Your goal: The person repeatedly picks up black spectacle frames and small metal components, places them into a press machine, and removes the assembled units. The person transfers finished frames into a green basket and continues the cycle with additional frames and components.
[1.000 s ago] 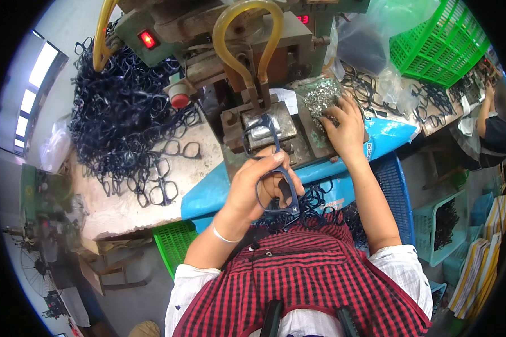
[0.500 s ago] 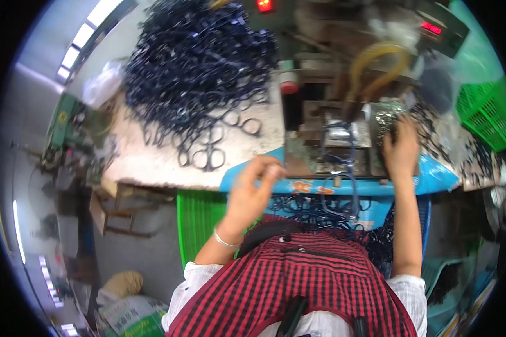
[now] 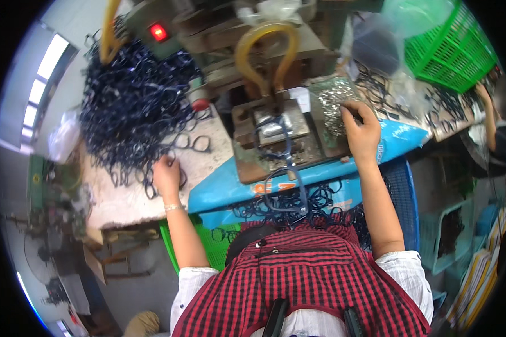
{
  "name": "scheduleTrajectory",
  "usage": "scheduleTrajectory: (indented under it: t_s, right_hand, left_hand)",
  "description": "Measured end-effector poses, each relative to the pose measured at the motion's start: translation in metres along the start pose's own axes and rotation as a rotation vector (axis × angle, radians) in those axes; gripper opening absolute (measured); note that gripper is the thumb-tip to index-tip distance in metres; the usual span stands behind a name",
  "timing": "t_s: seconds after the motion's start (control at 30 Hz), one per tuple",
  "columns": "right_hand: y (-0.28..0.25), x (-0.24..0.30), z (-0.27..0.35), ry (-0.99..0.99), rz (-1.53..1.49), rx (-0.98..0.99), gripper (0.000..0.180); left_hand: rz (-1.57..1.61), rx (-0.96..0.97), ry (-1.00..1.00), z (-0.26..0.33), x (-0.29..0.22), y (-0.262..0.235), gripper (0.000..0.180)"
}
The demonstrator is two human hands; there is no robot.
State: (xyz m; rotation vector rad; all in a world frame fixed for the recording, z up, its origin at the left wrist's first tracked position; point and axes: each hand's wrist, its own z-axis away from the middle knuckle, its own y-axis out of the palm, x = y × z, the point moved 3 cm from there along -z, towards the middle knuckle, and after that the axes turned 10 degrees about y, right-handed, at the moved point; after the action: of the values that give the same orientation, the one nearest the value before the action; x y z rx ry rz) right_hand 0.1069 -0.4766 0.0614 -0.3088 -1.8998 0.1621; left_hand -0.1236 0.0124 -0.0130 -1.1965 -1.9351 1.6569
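The left hand (image 3: 167, 175), which held scissors at the press 1 second ago, has swung out to the heap (image 3: 135, 106) and closes loosely on a loose pair there, while the right hand's (image 3: 361, 130) fingers pinch into the rivets (image 3: 333, 101), scissors (image 3: 284, 168) lying unheld on the press (image 3: 275, 132).

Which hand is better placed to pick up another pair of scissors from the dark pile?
The left hand. It already rests on loose scissors at the edge of the dark pile, while the right hand is far across, at the tray of small silver parts.
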Motion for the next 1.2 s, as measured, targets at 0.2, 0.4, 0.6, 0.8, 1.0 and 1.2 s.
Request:
scheduleTrajectory:
  t_s: [0.2, 0.4, 0.6, 0.8, 1.0, 1.2]
  right_hand:
    - [-0.051, -0.004, 0.032, 0.211, -0.069, -0.011, 0.014]
    - [0.006, 0.102, 0.015, -0.133, -0.077, 0.292, 0.015]
    - [0.054, 0.102, 0.032, -0.143, -0.273, 0.223, 0.037]
    - [0.06, 0.105, 0.027, 0.056, -0.459, 0.385, 0.056]
    - [0.074, 0.113, 0.036, 0.257, -0.721, 0.457, 0.063]
    - [0.048, 0.134, 0.044, 0.177, -0.46, 0.503, 0.063]
  left_hand:
    - [1.242, -0.081, -0.051, 0.005, -0.067, -0.004, 0.01]
    - [1.471, -0.163, 0.085, -0.004, -0.147, -0.036, 0.018]
    - [1.592, -0.185, -0.148, 0.029, -0.135, -0.003, 0.025]
    - [1.829, -0.427, 0.447, 0.043, -0.217, -0.128, 0.021]
    - [1.486, -0.48, 0.692, 0.024, -0.255, -0.161, 0.021]
    - [1.42, -0.358, 0.85, 0.043, -0.249, -0.153, 0.022]
